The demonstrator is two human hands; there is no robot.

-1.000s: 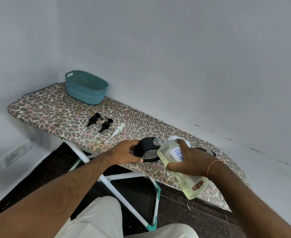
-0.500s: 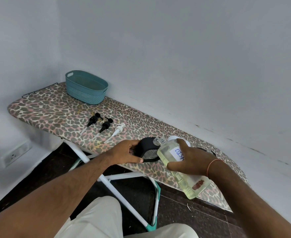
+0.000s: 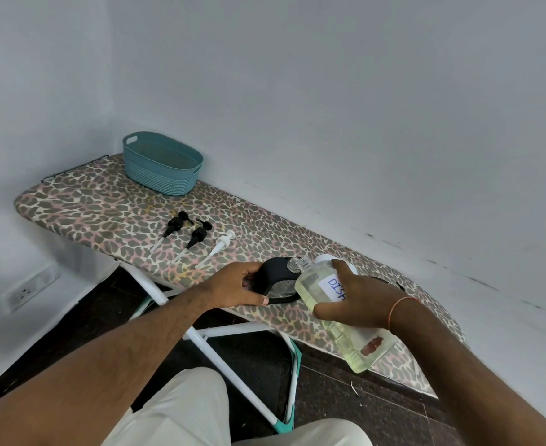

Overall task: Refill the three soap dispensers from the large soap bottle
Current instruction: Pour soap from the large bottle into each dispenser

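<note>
Clearly 3 pumps (image 3: pixel 197 237), 1 basket (image 3: pixel 162 169), 1 soap bottle (image 3: pixel 336 313), perhaps 3 dispensers (image 3: pixel 273 275).

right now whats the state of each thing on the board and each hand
soap bottle: uncapped, tilted, mouth at the dispenser, pale liquid inside
black dispenser: pump off, tipped, on the board
left hand: grips the black dispenser
right hand: grips the soap bottle
three pumps: off, lying flat in a row
basket: upright at the far end
</note>
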